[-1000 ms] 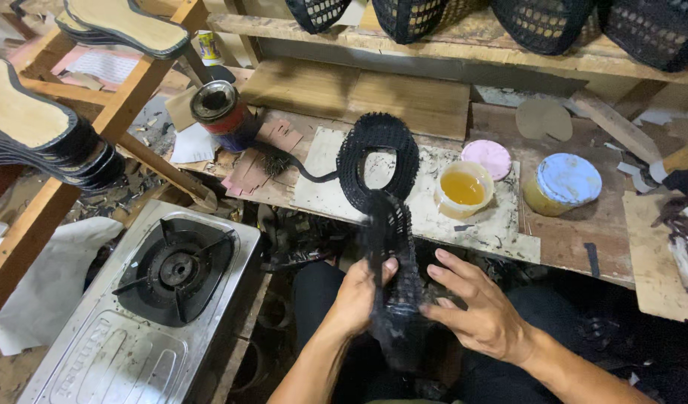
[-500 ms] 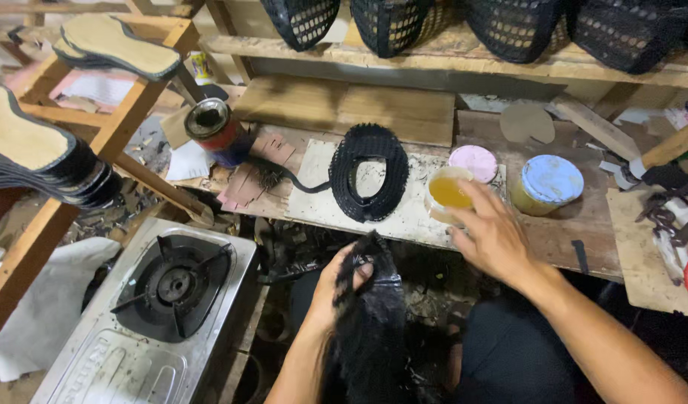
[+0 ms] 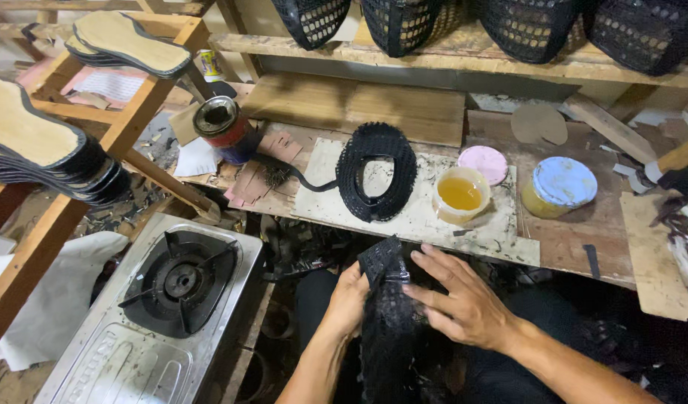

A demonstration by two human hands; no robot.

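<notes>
A worn wooden tabletop (image 3: 583,224) fills the middle, with a plank shelf (image 3: 463,63) of black mesh baskets (image 3: 400,22) at twelve o'clock, a wooden rack (image 3: 127,127) stacked with shoe insoles (image 3: 29,138) at ten, and a steel gas stove (image 3: 157,314) at seven.

My left hand (image 3: 349,299) grips the edge of a black woven mesh shoe upper (image 3: 389,329) in my lap, while my right hand (image 3: 463,299) lies spread flat on it. Beyond, an open plastic cup of amber glue (image 3: 459,194) stands beside a black mesh ring-shaped piece (image 3: 377,179) on the stained wooden workbench (image 3: 568,232).
</notes>
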